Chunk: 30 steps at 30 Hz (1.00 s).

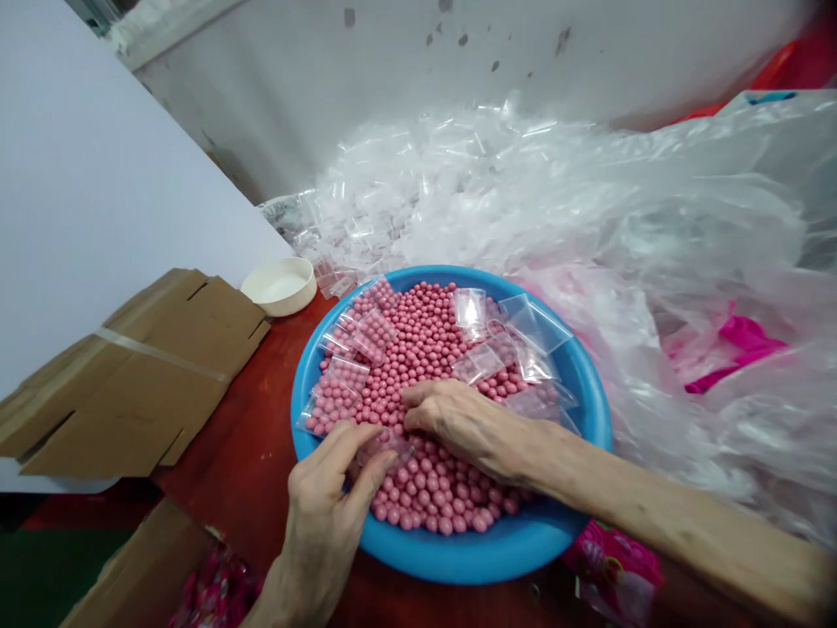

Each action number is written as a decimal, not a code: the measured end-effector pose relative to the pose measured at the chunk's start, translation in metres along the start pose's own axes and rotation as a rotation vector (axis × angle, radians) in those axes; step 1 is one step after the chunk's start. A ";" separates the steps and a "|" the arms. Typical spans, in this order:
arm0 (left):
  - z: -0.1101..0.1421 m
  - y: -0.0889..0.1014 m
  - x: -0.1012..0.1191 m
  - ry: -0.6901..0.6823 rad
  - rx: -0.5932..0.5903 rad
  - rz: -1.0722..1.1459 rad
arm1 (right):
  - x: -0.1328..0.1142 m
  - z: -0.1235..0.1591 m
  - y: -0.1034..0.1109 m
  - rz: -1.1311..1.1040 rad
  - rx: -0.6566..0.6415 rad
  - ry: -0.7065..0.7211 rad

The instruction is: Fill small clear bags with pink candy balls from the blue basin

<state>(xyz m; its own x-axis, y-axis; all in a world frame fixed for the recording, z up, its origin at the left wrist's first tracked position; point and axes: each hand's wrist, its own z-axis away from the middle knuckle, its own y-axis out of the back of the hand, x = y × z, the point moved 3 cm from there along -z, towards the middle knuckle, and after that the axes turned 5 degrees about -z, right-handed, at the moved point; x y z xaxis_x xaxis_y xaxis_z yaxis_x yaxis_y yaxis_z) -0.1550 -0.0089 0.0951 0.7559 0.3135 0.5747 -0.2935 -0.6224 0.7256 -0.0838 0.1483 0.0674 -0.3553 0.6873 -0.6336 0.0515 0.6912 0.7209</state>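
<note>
A blue basin (pixel 451 567) holds a heap of round pink beads (pixel 435 488). My left hand (pixel 330 488) is over its near left rim, thumb and fingers closed on a small clear plastic bag (pixel 387 447). Reaching in from the right, my right hand (pixel 464 423) has its fingers curled down at the beads, just beside that bag. Its fingertips are partly hidden, so what they hold cannot be made out. Several flat clear bags (pixel 527 327) lie on the beads at the basin's right. Bags with beads showing in or through them (pixel 343 384) rest along the left side.
Folded brown cardboard (pixel 144 358) lies left of the basin on a red table (pixel 261 453). Behind it stands a round white dish (pixel 280 286). A large pile of clear bags (pixel 418 183) fills the back. Loose plastic sheeting (pixel 706 235) and pink packaging (pixel 615 563) are at the right.
</note>
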 end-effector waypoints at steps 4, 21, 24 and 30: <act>0.006 0.000 -0.009 0.127 0.077 0.050 | -0.006 -0.011 0.015 -0.224 -0.051 -0.229; 0.020 -0.002 -0.017 0.477 0.495 0.356 | -0.020 -0.022 0.004 0.322 -0.058 -0.153; 0.020 -0.002 -0.015 0.430 0.540 0.368 | -0.032 -0.025 -0.017 0.585 -0.190 -0.016; 0.020 -0.003 -0.015 0.448 0.545 0.371 | -0.030 -0.017 -0.011 0.009 -0.069 -0.071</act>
<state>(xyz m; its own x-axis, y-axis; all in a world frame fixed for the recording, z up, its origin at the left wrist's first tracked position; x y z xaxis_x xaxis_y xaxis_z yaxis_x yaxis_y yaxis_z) -0.1531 -0.0261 0.0768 0.3235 0.2033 0.9241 -0.0646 -0.9696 0.2359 -0.0900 0.1165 0.0837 -0.2878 0.7093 -0.6434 -0.0104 0.6695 0.7427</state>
